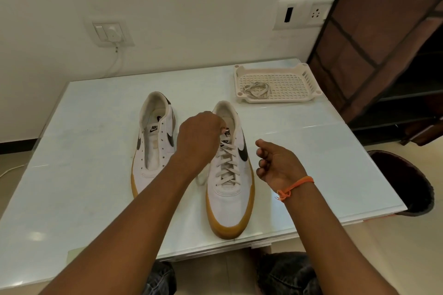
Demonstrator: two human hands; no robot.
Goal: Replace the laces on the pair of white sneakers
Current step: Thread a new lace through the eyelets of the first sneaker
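Observation:
Two white sneakers with gum soles and black swooshes stand toe-toward-me on the glass table. The left sneaker [153, 151] has bare eyelets and no lace. The right sneaker [230, 175] carries a crisscrossed off-white lace [227, 165]. My left hand [200, 136] hovers over that shoe's tongue, and its fingertips pinch the lace near the top eyelets. Just right of the shoe, my right hand [275, 163] floats palm-inward with loosely curled fingers and holds nothing. A loose lace [256, 90] lies coiled in the white tray.
A white perforated plastic tray [287, 81] sits at the table's back right corner. The table [335, 163] is pale glass, its front edge close to my knees. A dark stool [405, 182] stands to the right. A brown fabric rack [383, 43] fills the right wall.

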